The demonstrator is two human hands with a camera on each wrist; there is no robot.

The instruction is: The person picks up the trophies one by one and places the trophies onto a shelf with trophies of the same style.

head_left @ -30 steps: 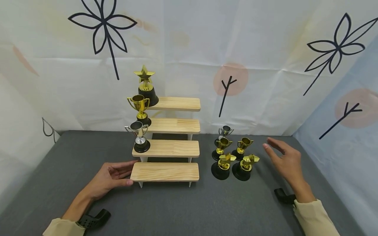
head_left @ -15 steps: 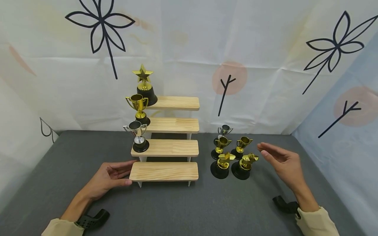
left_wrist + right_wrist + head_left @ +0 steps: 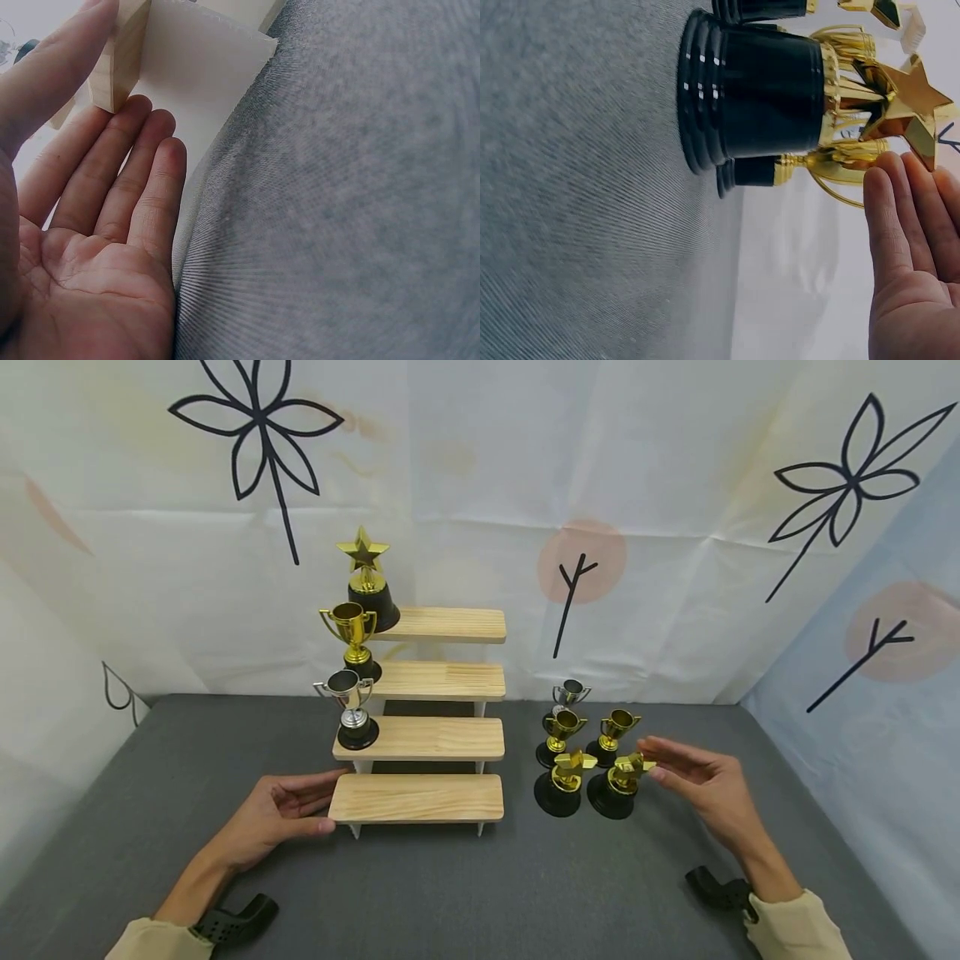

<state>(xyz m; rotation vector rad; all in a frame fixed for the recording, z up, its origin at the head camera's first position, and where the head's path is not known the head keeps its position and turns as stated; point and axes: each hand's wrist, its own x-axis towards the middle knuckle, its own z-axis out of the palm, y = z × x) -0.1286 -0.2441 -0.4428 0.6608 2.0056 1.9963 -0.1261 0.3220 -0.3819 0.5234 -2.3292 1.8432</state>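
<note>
My left hand (image 3: 281, 814) is at the left end of a wooden four-step display shelf (image 3: 420, 797), holding the lowest step with the thumb at its front corner and the fingers at its back corner. Its nearly straight fingers (image 3: 154, 180) show beside the board in the left wrist view. On the right, my right hand (image 3: 705, 785) reaches to a gold star trophy (image 3: 618, 785) with a black base, fingers extended. The fingertips (image 3: 889, 165) are close to the star (image 3: 911, 105); whether they touch it I cannot tell. Beside it stands another star trophy (image 3: 561, 787).
Behind the star trophies stand two gold cups (image 3: 615, 731) (image 3: 562, 731) and a silver cup (image 3: 570, 692). On the shelf's left side are a star trophy (image 3: 367, 589), a gold cup (image 3: 352, 635) and a silver cup (image 3: 354, 714), one per upper step. A patterned cloth (image 3: 465, 460) hangs behind.
My right hand has moved left and lower, from beside the group of trophies to the front right star trophy. The left hand stays at the shelf.
</note>
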